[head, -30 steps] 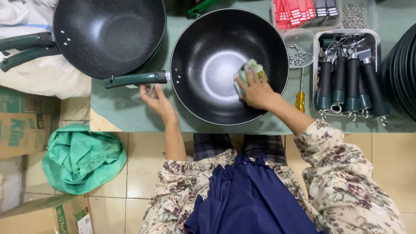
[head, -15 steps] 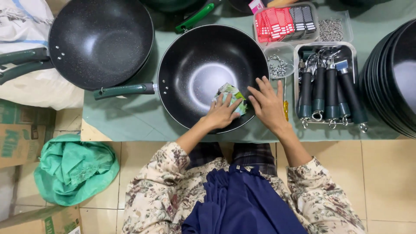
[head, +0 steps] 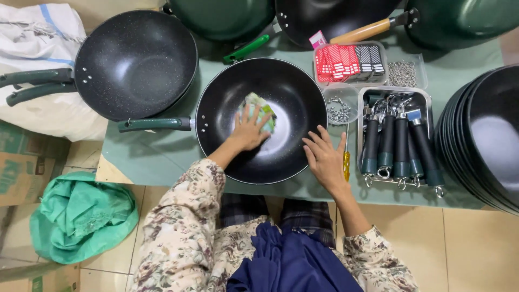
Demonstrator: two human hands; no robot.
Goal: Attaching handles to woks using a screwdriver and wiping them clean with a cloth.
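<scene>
Pressing cloth (head: 258,110) in wok (head: 292,97) w/ flat open left hand (head: 247,130), right hand (head: 324,157) open on rim

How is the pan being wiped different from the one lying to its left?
The wiped pan lies on the green table with the left hand pressing a cloth inside; the right hand steadies its rim. The left pan is untouched, holds nothing, and rests partly on a white sack. Both are dark, speckled, and green-handled.
</scene>
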